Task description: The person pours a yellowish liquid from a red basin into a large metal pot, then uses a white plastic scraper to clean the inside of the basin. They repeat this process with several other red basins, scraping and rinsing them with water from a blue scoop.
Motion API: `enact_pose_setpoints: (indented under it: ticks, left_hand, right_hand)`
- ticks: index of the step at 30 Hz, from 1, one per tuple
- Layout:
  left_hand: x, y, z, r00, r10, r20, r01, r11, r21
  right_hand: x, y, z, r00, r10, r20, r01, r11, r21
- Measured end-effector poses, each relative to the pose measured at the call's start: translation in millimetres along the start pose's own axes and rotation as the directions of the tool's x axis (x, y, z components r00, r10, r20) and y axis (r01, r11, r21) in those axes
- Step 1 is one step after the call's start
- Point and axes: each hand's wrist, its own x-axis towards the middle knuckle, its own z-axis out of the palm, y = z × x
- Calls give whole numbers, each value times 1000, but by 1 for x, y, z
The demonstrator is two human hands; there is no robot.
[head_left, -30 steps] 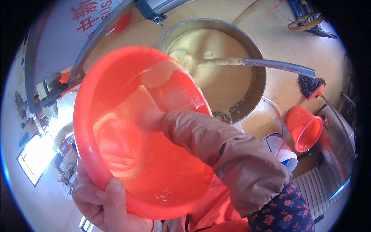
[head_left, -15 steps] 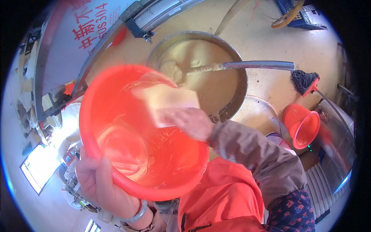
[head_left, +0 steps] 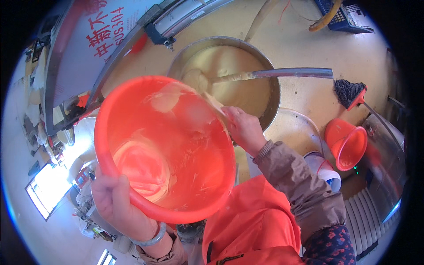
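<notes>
- The left hand [head_left: 112, 196] has its grip clamped on the near-left rim of a red basin [head_left: 203, 176], thumb over the edge; a pale bracelet [head_left: 152, 238] circles that wrist.
- The basin is held up tilted, its mouth toward the wearer, with its far right edge in front of the big metal pot [head_left: 179, 65]; from here I can't tell whether the two touch.
- The right hand [head_left: 247, 132] is at the basin's right edge, its grip closed on a pale scraper [head_left: 215, 104] seen nearly edge-on, against the rim.
- Pale smears and streaks cling to the basin's inner wall, thickest near the upper edge.
- The pot holds a thick yellowish batter [head_left: 245, 95], and a metal rod [head_left: 296, 73] lies across it, its inner end coated.
- A brown sleeve cover [head_left: 300, 185] wraps the right forearm, and a red apron [head_left: 251, 212] covers the wearer's front.
- Over to the right I see a red bucket [head_left: 346, 143] tipped at an angle, a white bucket [head_left: 324, 168] near it, and a dark-bristled broom [head_left: 349, 93].
- A blue crate [head_left: 342, 17] sits beyond the pot, on the tan floor [head_left: 304, 44].
</notes>
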Motion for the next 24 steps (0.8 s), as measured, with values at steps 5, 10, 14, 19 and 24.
enact_pose_setpoints:
  ticks: [5,10,14,19,24]
  left_hand:
    - [3,-2,0,999,40,-7,-40,999,6]
    - [3,-4,2,994,97,43,-97,995,5]
    - [-1,-7,10,983,154,99,-146,985,-89]
    - [10,-5,10,978,158,135,-151,986,-66]
    - [12,-6,5,990,87,108,-76,992,-102]
  right_hand:
    - [-9,-34,-17,827,-457,328,435,889,141]
    - [-7,-34,37,467,-349,813,602,799,-3]
    - [19,-9,103,651,-439,620,546,838,19]
    - [63,2,165,870,-387,306,397,917,33]
    - [90,-4,166,812,-536,233,556,831,-27]
